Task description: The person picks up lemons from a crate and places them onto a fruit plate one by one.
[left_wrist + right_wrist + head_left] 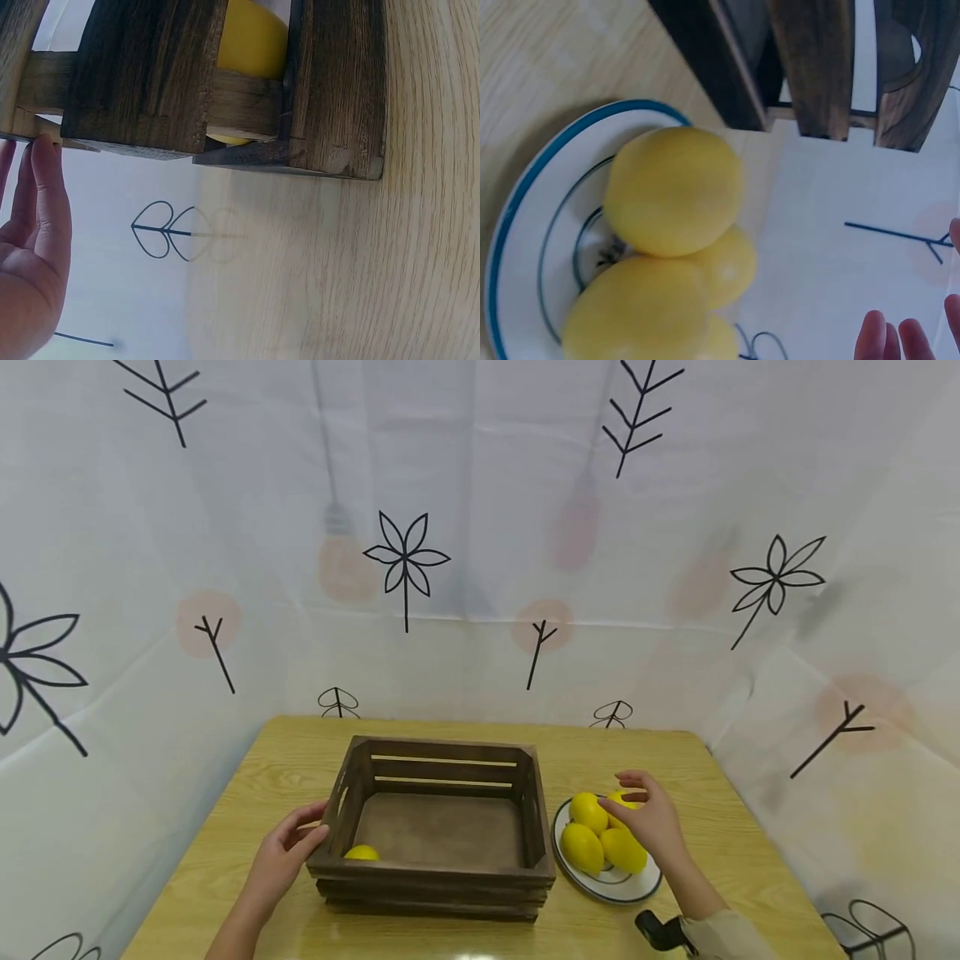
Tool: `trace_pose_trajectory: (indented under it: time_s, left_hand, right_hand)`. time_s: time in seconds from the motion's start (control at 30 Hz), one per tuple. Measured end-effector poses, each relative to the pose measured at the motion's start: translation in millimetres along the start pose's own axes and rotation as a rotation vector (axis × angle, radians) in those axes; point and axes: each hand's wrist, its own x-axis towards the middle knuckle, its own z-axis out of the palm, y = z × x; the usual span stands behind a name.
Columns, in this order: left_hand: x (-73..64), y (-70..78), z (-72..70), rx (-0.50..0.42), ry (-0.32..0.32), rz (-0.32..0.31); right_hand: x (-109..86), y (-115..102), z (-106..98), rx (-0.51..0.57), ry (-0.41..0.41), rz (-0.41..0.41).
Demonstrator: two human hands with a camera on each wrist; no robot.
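Note:
My left hand [279, 858] touches the outer left side of a brown slatted wooden crate [431, 878]; in the left wrist view its straight fingertips are right at the crate's top edge. One yellow lemon [363, 852] lies in the crate's front left corner, partly hidden by the front wall, and shows through the slats in the left wrist view. Several lemons [582, 848] are heaped on a white plate [628, 892] with a dark blue rim, right of the crate. Above their right side hovers my right hand [654, 820], fingers spread and holding nothing.
Everything stands on a light wood-grain table [600, 756]. A white cloth [480, 668] printed with plant drawings hangs around its back and sides. The plate sits close beside the crate's right wall. A black strap device [663, 932] is on my right wrist.

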Motion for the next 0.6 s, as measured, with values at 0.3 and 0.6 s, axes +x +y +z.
trace_pose_trajectory:
  time_s: [0.3,0.6]
  left_hand:
    - [1.5,0.9,-1.0,-0.015,-0.01,-0.017]
    - [1.2,-0.4,-0.1,-0.014,-0.005,-0.013]
  right_hand:
    - [13.8,-22.9,11.0,0.093,0.009,-0.066]
    - [23.6,-51.7,22.7,0.159,0.015,-0.091]
